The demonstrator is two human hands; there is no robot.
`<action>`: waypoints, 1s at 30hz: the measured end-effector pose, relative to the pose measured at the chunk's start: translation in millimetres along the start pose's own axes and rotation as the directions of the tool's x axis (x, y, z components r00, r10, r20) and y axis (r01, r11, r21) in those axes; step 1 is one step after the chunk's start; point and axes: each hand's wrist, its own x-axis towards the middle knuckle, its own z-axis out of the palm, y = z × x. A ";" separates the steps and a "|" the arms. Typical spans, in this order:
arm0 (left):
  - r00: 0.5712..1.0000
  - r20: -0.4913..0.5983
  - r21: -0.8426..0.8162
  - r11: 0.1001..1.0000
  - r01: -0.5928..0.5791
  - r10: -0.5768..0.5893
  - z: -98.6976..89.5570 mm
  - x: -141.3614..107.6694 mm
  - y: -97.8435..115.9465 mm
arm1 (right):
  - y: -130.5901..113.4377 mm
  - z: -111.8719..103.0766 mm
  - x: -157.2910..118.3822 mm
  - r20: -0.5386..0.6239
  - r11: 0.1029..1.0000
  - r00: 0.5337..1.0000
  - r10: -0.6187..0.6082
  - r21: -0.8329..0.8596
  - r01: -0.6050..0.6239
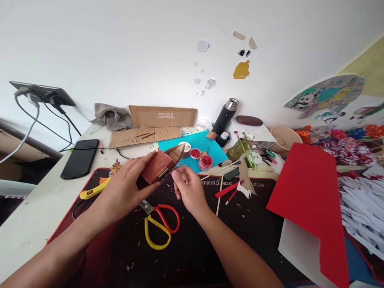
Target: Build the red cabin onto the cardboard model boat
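A small cardboard piece painted reddish brown (pixel 158 166) is tilted above the black mat, its bare cardboard flap pointing up to the right. My left hand (pixel 127 186) grips it from the left, fingers over the top and thumb below. At its lower right edge is my right hand (pixel 187 186), thumb and forefinger pinched together; whatever lies between them is too small to make out. Scissors (pixel 159 226) with one red and one yellow handle lie on the mat below, their blades partly hidden by my left hand. A yellow utility knife (pixel 94 190) rests beside my left forearm.
Paint pots (pixel 205 162) stand on a blue sheet (pixel 216 150) behind my hands. A black flask (pixel 225 116) and a jar of brushes (pixel 237 152) are farther back. A phone (pixel 79 159) lies left. Red card (pixel 309 200) and white paper strips (pixel 363 208) occupy the right.
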 end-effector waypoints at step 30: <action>0.798 -0.052 -0.606 0.654 0.453 -0.601 -78.3 9.4 -36.5 | -53.2 -138.7 -66.5 -0.479 0.948 0.874 -0.081 0.234 0.217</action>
